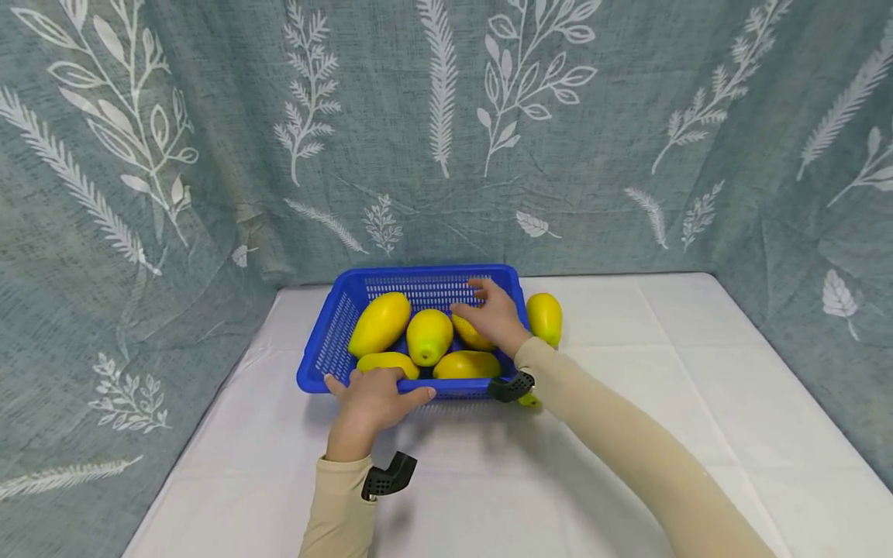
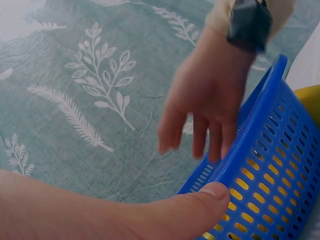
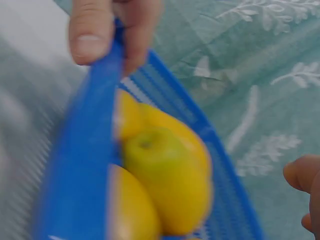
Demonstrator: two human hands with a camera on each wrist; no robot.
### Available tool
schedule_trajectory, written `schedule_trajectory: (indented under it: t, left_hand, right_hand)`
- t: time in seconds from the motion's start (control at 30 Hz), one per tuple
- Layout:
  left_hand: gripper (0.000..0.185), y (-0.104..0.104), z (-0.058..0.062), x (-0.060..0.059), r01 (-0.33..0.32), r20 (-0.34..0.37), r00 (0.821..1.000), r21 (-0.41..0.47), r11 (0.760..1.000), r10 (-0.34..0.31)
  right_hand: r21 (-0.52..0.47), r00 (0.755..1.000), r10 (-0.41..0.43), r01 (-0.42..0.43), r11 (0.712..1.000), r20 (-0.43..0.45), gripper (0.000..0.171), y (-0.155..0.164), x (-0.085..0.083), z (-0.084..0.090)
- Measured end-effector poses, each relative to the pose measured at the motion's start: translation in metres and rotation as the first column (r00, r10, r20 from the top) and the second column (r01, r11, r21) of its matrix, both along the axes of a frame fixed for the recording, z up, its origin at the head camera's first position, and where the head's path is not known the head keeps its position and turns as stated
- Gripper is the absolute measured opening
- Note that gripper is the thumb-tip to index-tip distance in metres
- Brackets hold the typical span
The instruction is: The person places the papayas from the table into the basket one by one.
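Eleven o'clock, white surface (image 1: 642,349): blue perforated plastic basket (image 1: 425,270) of oval yellow fruits (image 1: 429,333) was gripped by left hand (image 1: 370,403) at seven o'clock; right hand (image 1: 497,314), released, was held over two o'clock.

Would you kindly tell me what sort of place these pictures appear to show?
Probably a staged indoor recording space: leaf-patterned fabric hangs behind and on both sides of a white-covered table, and the black wrist devices look like recording gear.
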State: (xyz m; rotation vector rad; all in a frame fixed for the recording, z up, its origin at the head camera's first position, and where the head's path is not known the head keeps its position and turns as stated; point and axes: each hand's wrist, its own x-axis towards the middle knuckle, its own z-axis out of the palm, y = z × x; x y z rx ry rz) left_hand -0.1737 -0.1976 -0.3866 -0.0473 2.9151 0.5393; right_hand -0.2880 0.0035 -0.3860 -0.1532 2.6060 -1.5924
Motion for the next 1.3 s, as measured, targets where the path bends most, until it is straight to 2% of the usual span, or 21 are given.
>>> schedule_trajectory:
  t: [0.13,0.27,0.37,0.43,0.53,0.67,0.9,1.13,1.3]
  left_hand:
    - [0.071,0.001,-0.001,0.001,0.004,0.001,1.0,0.014,1.0,-0.004]
    - [0.071,0.0,-0.001,0.001,0.005,0.001,1.0,0.018,1.0,-0.005]
    - [0.072,-0.001,0.001,-0.001,0.006,0.002,1.0,0.015,1.0,-0.006]
    - [0.072,-0.002,0.003,-0.002,0.006,0.002,1.0,0.012,1.0,-0.006]
    - [0.072,-0.002,0.004,-0.002,0.004,0.005,1.0,0.009,1.0,-0.004]
    - [0.072,-0.002,0.004,0.0,0.006,0.01,1.0,0.009,1.0,-0.006]
    - [0.072,-0.001,-0.002,0.003,0.014,0.001,1.0,0.007,1.0,-0.014]
    - [0.07,-0.001,-0.002,0.003,0.017,-0.02,1.0,0.009,1.0,-0.017]
    - [0.07,-0.001,-0.001,0.001,0.015,-0.019,1.0,0.003,1.0,-0.015]
  right_hand:
    - [-0.041,0.999,-0.029,0.029,0.999,-0.019,0.065,0.035,-0.007,0.018]
    - [-0.107,0.995,-0.1,0.098,0.989,-0.017,0.063,0.079,-0.016,0.035]
    - [-0.134,0.986,-0.168,0.167,0.977,-0.001,0.064,0.11,-0.022,0.041]
    - [-0.139,0.979,-0.206,0.206,0.969,0.013,0.064,0.129,-0.026,0.039]
    - [-0.118,0.968,-0.246,0.25,0.961,0.053,0.066,0.149,-0.03,0.026]
    - [-0.099,0.956,-0.262,0.276,0.956,0.131,0.069,0.161,-0.034,0.0]
    - [-0.052,0.946,-0.203,0.223,0.973,0.252,0.074,0.146,-0.036,-0.042]
    - [0.018,0.963,-0.143,0.143,0.99,0.228,0.078,0.124,-0.045,-0.062]
    - [0.04,0.972,-0.138,0.133,0.99,0.192,0.079,0.118,-0.049,-0.071]
